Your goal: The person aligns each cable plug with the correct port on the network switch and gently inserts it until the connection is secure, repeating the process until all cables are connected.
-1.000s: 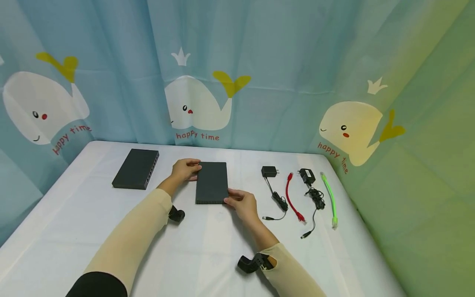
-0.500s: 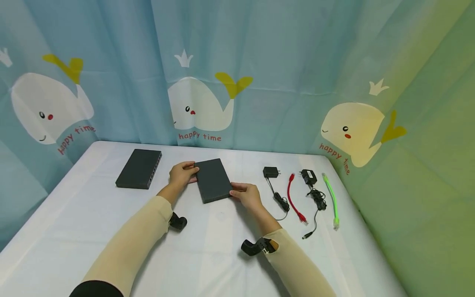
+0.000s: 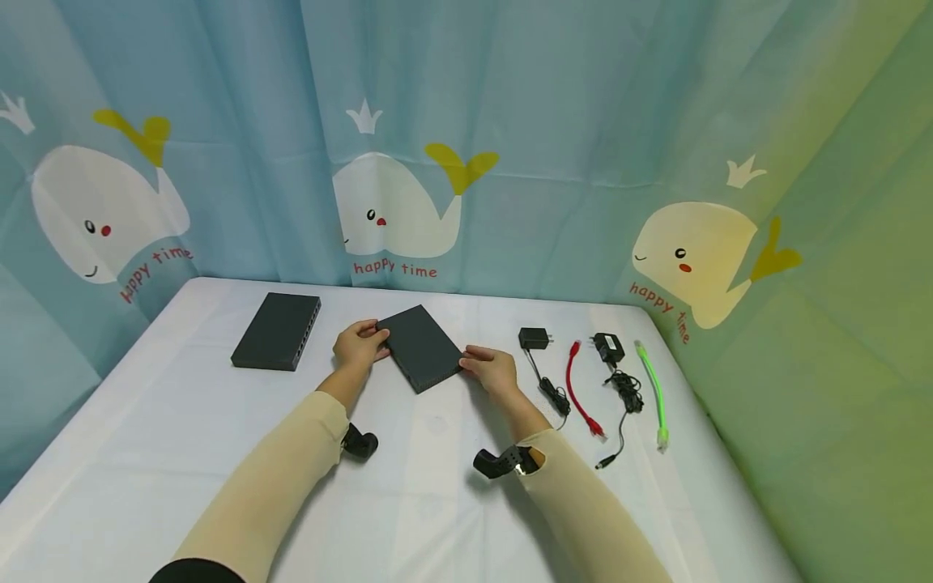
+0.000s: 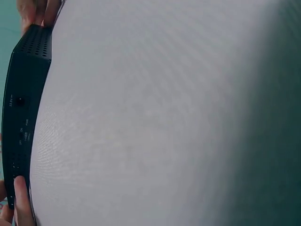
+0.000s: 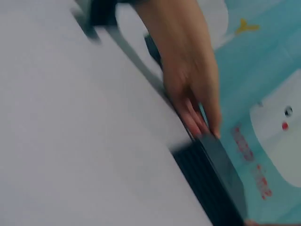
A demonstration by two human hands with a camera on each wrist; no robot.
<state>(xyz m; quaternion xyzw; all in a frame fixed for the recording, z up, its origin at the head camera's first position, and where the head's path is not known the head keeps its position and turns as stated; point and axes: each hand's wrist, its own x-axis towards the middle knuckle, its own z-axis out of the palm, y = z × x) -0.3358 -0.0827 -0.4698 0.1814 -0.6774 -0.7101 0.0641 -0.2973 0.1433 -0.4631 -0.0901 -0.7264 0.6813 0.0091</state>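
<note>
A black network switch (image 3: 420, 350) is held over the white table, turned at an angle. My left hand (image 3: 360, 343) grips its left corner, thumb on top. Opposite, my right hand (image 3: 492, 374) pinches the right corner. In the left wrist view, the side of this switch (image 4: 23, 99) shows a round power socket and small white markings; vent holes dot its end. My left fingertips (image 4: 21, 195) lie against its lower end there. The right wrist view is blurred, with the ridged edge of the switch (image 5: 207, 181) reaching away to my left hand (image 5: 188, 70).
A second black network switch (image 3: 275, 330) with ports along its side lies at the back left. To the right lie two black power adapters (image 3: 535, 338) (image 3: 608, 348) with coiled cords, a red network cable (image 3: 576, 389) and a green one (image 3: 653, 393). A whale-print curtain (image 3: 554, 162) hangs behind.
Both hands have turned the switch counterclockwise, from nearly square to the table to a clear slant. The right hand has moved away from me with its corner. The view has shifted slightly.
</note>
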